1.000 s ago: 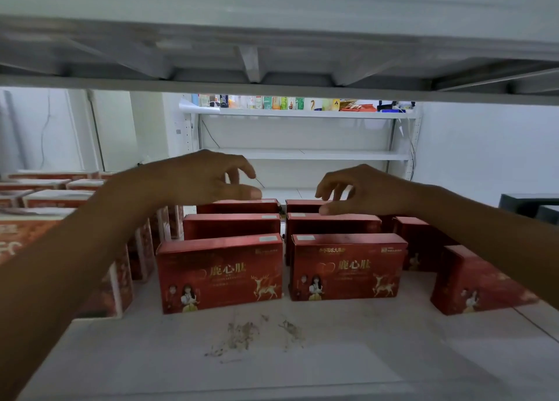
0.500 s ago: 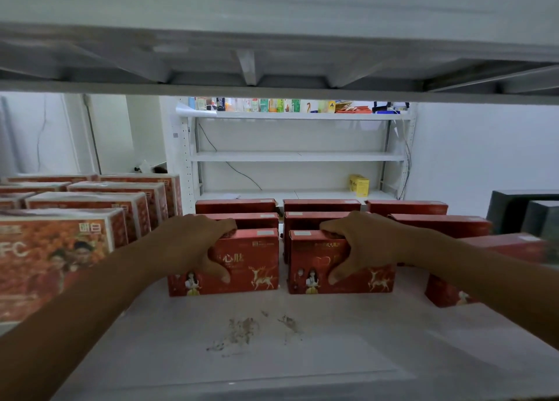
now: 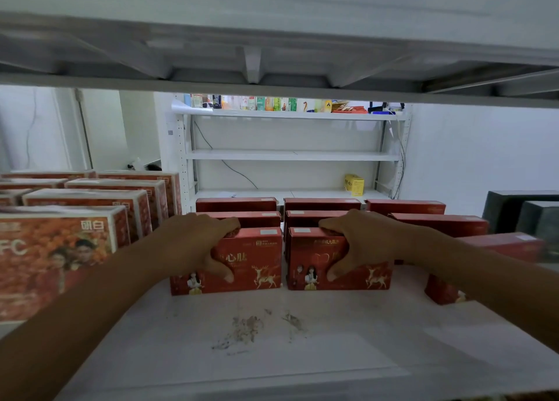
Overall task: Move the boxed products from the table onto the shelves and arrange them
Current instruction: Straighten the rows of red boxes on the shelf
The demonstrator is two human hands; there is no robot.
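Note:
Red boxes with a gold deer print stand in rows on the white shelf (image 3: 302, 340). My left hand (image 3: 199, 243) grips the front left red box (image 3: 257, 264), fingers over its top edge and thumb on its face. My right hand (image 3: 360, 243) grips the front right red box (image 3: 363, 276) the same way. Behind each front box stand two more red boxes (image 3: 239, 205). A third row of red boxes (image 3: 438, 223) runs along the right, its front box partly hidden by my right forearm.
Larger orange boxes (image 3: 60, 249) fill the shelf's left side. Dark boxes (image 3: 520, 210) sit at far right. The shelf above (image 3: 272, 52) hangs low overhead. Dirt marks (image 3: 251, 328) lie on the shelf front. A far shelving unit (image 3: 290, 155) holds a yellow box (image 3: 354, 184).
Both hands came down from above the rear boxes and took hold of the two front red boxes. Since half a second ago they have held still.

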